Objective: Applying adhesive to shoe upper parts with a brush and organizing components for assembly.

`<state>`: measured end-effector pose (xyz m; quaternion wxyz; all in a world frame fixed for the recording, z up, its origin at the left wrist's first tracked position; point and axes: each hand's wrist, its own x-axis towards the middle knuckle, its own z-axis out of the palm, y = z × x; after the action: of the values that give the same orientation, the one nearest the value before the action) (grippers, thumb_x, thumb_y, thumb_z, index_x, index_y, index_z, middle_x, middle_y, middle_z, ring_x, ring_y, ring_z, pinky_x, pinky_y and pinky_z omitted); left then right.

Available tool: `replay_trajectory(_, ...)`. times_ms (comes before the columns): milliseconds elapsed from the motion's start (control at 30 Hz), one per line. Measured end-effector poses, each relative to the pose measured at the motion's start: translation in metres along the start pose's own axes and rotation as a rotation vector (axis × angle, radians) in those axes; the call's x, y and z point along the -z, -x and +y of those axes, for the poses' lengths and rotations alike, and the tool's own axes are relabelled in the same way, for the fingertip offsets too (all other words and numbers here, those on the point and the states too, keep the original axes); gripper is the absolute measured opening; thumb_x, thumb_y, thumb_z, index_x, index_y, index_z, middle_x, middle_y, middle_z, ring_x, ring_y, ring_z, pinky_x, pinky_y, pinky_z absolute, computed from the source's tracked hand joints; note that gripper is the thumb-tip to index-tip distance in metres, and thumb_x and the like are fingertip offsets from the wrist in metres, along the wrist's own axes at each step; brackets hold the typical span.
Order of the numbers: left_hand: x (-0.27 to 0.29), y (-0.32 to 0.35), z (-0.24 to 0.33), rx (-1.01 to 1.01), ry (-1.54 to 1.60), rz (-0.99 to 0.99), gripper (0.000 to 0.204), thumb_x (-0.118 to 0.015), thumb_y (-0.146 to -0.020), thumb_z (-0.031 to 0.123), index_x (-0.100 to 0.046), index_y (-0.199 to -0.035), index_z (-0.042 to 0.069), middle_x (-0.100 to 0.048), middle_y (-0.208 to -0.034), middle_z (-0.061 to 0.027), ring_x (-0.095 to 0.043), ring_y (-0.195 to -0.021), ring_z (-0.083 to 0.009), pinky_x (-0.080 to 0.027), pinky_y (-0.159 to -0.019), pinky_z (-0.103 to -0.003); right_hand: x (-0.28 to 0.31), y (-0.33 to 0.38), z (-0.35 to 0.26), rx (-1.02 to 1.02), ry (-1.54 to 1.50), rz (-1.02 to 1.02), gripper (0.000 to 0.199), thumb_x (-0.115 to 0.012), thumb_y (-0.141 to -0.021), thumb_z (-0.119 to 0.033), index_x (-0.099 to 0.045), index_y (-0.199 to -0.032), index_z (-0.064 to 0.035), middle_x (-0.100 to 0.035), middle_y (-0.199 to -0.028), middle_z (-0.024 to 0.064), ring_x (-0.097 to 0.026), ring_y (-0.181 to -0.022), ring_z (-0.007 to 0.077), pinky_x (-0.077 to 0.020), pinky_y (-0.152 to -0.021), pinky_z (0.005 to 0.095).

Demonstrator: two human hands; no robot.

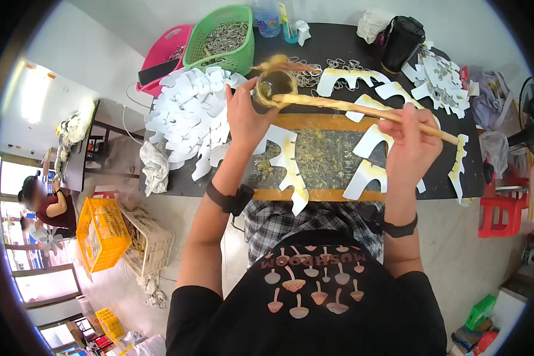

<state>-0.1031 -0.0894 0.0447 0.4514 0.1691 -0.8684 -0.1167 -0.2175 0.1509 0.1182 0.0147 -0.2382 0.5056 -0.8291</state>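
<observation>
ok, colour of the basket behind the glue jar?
Green basket, clearest in the head view.

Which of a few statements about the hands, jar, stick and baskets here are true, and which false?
1. The left hand holds a glue jar. True.
2. The right hand holds scissors. False: it holds a long stick.
3. The green basket sits on the floor. False: it is on the table.
4. White cutouts are piled left of the jar. True.
5. The stick's tip is at the jar. True.

pale tiled floor [457, 237], white wall [101, 53], black worktable [338, 41], red stool [501, 215], possibly bright windows [9, 178] at left
</observation>
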Motion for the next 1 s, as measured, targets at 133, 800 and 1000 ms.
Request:
replay_trajectory(133,-0.003,0.002,-0.013,0.177,0.013,-0.146,0.064,-0.082,-0.059,0.021,-0.049,-0.110,0.003,-0.060,-0.097,-0.0072,-0.059,-0.093,-0.0265,-0.024,-0.105,-0.052,0.034,-0.010,0.008,-0.159,-0.133,0.137,0.016,-0.057,-0.089,-0.012,-0.056,-0.080,0.0005,-0.061,-0.071,0.0072,-0.063,-0.057,0.0140,-0.0526,-0.053,0.0214)
replay_trajectory(800,0.013,0.019,-0.023,0.140,-0.155,-0.171,0.087,-0.078,-0.066,0.028,-0.032,-0.131,-0.006,-0.056,-0.115,-0.0199,-0.050,-0.112,-0.0372,-0.034,-0.102,-0.043,0.039,0.040,0.048,-0.257,0.192,-0.402,0.015,-0.057,-0.087,-0.004,-0.061,-0.095,0.0084,-0.064,-0.088,0.0140,-0.064,-0.079,0.0169,-0.0541,-0.071,0.0259)
replay_trajectory(1000,0.032,0.065,0.002,0.097,-0.023,-0.287,0.030,-0.066,-0.077,0.010,-0.059,-0.105,0.003,-0.062,-0.107,-0.0127,-0.057,-0.098,-0.0326,-0.039,-0.096,-0.044,0.037,0.038,0.050,-0.324,0.322,-0.511,0.012,-0.060,-0.085,-0.004,-0.064,-0.089,0.0065,-0.065,-0.084,0.0122,-0.064,-0.075,0.0134,-0.0523,-0.066,0.0222)
